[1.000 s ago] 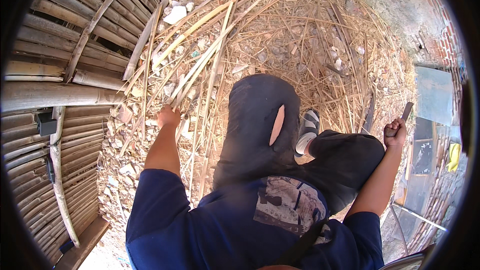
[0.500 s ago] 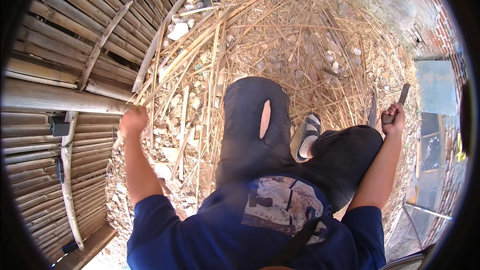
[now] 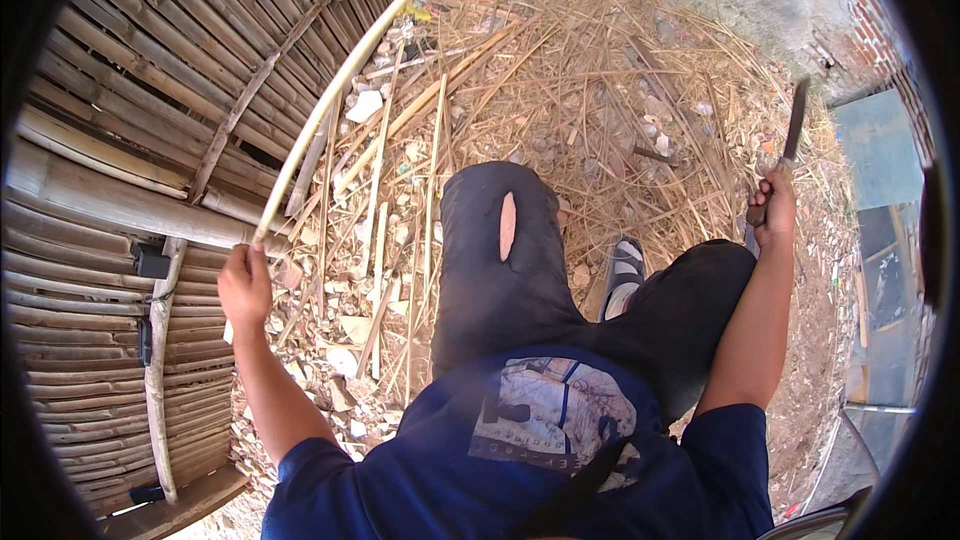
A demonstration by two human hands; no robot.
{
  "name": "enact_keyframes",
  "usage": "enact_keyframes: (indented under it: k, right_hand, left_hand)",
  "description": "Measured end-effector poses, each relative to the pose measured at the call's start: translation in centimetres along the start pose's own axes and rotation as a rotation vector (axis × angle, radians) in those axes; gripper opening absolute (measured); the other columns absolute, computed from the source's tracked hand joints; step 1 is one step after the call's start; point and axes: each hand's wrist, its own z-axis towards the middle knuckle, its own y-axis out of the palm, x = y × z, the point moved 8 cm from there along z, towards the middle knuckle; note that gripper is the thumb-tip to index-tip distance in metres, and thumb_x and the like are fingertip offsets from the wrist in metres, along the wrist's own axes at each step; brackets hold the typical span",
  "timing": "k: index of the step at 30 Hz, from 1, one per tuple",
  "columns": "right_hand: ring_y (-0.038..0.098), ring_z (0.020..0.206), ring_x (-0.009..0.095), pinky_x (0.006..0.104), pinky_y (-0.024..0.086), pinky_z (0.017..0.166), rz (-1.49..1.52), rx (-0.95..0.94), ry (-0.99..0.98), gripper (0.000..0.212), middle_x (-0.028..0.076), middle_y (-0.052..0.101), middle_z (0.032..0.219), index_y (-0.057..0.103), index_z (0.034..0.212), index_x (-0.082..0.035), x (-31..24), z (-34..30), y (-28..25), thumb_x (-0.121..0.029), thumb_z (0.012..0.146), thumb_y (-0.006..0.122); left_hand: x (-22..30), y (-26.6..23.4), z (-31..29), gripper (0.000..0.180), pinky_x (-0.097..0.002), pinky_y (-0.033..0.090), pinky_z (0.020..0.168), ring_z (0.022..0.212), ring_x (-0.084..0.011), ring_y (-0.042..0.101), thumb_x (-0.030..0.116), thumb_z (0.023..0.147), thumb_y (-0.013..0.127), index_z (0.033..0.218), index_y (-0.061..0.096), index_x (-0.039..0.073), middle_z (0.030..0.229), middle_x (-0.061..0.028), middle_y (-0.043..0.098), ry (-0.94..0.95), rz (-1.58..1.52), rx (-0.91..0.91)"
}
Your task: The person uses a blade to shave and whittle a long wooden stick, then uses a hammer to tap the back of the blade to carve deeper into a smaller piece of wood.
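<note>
My left hand (image 3: 246, 290) is closed around the lower end of a long, pale bamboo strip (image 3: 325, 105). The strip rises from my fingers and bows toward the top of the view, passing in front of the bamboo wall. Off to the right, my right hand (image 3: 777, 208) grips the handle of a machete (image 3: 797, 123), its dark blade pointing up and away from me. The two hands are wide apart, and the blade does not touch the strip.
Split strips (image 3: 440, 140), dry shavings (image 3: 600, 110) and rubble cover the ground ahead. A bamboo wall (image 3: 110, 330) stands close on the left, a brick wall (image 3: 850, 0) at the far right. Grey-blue panels (image 3: 880, 145) lean nearby. My bent knees (image 3: 500, 185) are between the hands.
The pale strip now stands raised and bowed from my left hand, which has shifted slightly down and left. My right hand has risen a little, and the machete blade now shows longer, pointing up.
</note>
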Motion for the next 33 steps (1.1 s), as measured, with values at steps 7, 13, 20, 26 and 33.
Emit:
enact_keyframes:
  k: [7,13,20,26,33]
  right_hand:
    - [0.043,0.055,0.006,0.0219,0.039,0.049,0.017,-0.448,-0.249,0.021,-0.002,0.049,0.074,0.054,0.106,-0.007,-5.4,-8.5,13.5,-0.01,0.091,0.067]
    - [0.055,0.061,0.008,0.0275,0.048,0.052,-0.229,-0.643,-0.364,0.029,0.0,0.06,0.081,0.058,0.112,-0.008,-3.7,-10.8,19.3,-0.015,0.088,0.073]
    - [0.068,0.07,0.029,0.043,0.053,0.059,-0.772,-0.657,-1.237,0.028,0.007,0.069,0.084,0.061,0.106,-0.013,-2.8,-14.7,18.7,-0.018,0.081,0.072]
    - [0.068,0.068,0.031,0.0427,0.054,0.06,-0.851,-0.512,-0.819,0.023,0.011,0.069,0.083,0.058,0.101,-0.013,-2.0,-6.9,14.6,-0.018,0.082,0.071]
    - [0.07,0.072,0.034,0.0458,0.055,0.063,-0.77,-0.561,-0.947,0.027,0.013,0.069,0.08,0.057,0.101,-0.012,-0.5,-12.2,15.9,-0.02,0.081,0.073]
  left_hand:
    - [9.9,1.1,-1.5,0.029,-0.0416,0.045,0.055,0.054,-0.0341,0.058,0.027,0.097,0.064,0.085,0.064,0.001,0.062,-0.0163,0.061,0.103,-0.184,-0.011]
    - [17.8,0.9,-2.8,0.023,-0.0422,0.045,0.058,0.058,-0.0331,0.057,0.021,0.095,0.065,0.085,0.064,0.0,0.068,-0.018,0.061,0.203,-0.282,-0.09]
    - [24.2,1.7,-5.2,0.026,-0.0398,0.043,0.055,0.056,-0.027,0.054,0.023,0.098,0.061,0.087,0.063,0.0,0.065,-0.015,0.058,0.296,-0.382,-0.213]
    - [25.5,1.4,-6.6,0.026,-0.0409,0.044,0.056,0.057,-0.031,0.056,0.023,0.098,0.061,0.087,0.063,-0.001,0.067,-0.0163,0.059,0.32,-0.323,-0.163]
    - [29.3,2.5,-6.4,0.029,-0.0376,0.042,0.055,0.055,-0.0226,0.052,0.025,0.099,0.061,0.087,0.062,-0.001,0.063,-0.0128,0.057,0.268,-0.418,-0.179]
